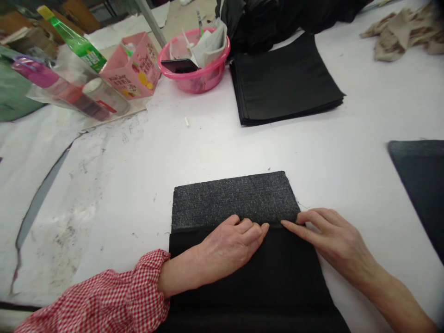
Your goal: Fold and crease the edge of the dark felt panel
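Observation:
A black fabric piece lies flat on the table in front of me, its folded edge running across a dark grey speckled panel. My left hand, in a red checked sleeve, rests on the black fabric with its fingers curled together at that edge. Just to its right, my right hand pinches the edge near the panel's right corner, thumb below and fingers above. What lies under the fingertips is hidden.
Behind sits a stack of black fabric pieces. A pink basin holds a phone and papers. Far left stand a pink box, a green bottle and a purple-lidded bottle. Another dark piece lies right; beige cloth lies beyond.

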